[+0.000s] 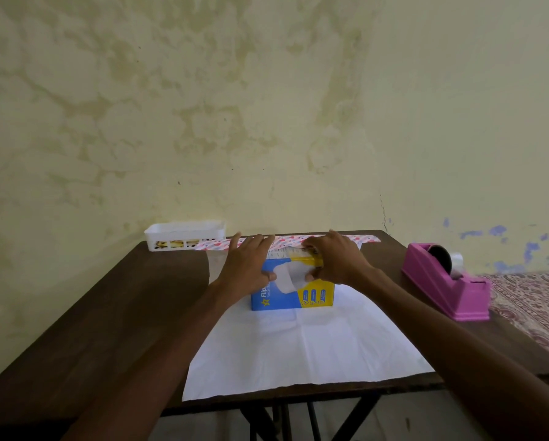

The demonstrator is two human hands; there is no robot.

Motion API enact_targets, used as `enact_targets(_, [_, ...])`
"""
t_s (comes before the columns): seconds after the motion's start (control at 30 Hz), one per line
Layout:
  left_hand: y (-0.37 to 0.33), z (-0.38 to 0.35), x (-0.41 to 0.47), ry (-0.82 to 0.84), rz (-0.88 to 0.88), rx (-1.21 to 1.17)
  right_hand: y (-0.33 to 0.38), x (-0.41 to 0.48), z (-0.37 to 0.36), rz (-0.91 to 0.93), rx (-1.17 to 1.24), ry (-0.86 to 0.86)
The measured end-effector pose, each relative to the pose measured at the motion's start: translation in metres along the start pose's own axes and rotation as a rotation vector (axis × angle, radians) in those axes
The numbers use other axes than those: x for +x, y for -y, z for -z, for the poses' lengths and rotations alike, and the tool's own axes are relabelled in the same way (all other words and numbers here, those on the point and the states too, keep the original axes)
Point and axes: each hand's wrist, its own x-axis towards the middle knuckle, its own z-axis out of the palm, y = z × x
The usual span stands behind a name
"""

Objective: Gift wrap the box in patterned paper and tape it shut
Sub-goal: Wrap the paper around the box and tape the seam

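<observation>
A dark wooden bench (pixel 123 313) stands against the stained wall, and most of its middle is taken by the sheet of wrapping paper (pixel 298 351). It lies with the plain white back up, so the print will end on the outside once it is folded round. Only along its far edge does a strip turn over and show the pink dotted pattern. On the right of the bench, well apart from the sheet, sits a pink tape dispenser (pixel 441 288). It looks put there to be in easy reach of the right arm when a seam needs sticking. A white slotted basket (pixel 184 238) waits at the back left corner, out of the way of the folding. The blue and yellow box (pixel 317 296) rests on the far half of the paper, which leaves a long stretch of sheet toward the person, I would say to be drawn up and over later. The left hand (pixel 247 259) lies flat across the left of the box top with fingers (pixel 257 241) straight, reaching to the patterned edge, apparently to steady things. The right hand (pixel 336 259) has its fingers curled over the top right of the box, thumb on the near side, gripping it. Whether it also pinches paper there I cannot tell.
</observation>
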Motion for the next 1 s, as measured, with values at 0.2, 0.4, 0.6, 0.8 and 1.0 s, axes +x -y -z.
enact_targets(0.2, [-0.004,0.008,-0.004,-0.020,-0.032,-0.029,0.001,-0.006,0.006,0.003,-0.005,0.002])
enact_targets(0.4, [-0.003,0.014,-0.008,-0.009,-0.033,-0.076,0.005,-0.006,0.007,0.074,-0.032,0.125])
enact_targets(0.6, [-0.006,0.016,-0.010,0.007,-0.006,-0.156,0.010,-0.008,0.009,0.047,0.021,0.091])
enact_targets(0.8, [-0.005,0.012,-0.015,0.005,-0.029,-0.135,0.010,-0.008,0.006,0.016,0.013,0.061])
enact_targets(1.0, [-0.012,0.010,-0.021,-0.035,0.027,-0.184,0.010,-0.009,0.006,0.025,0.008,0.063])
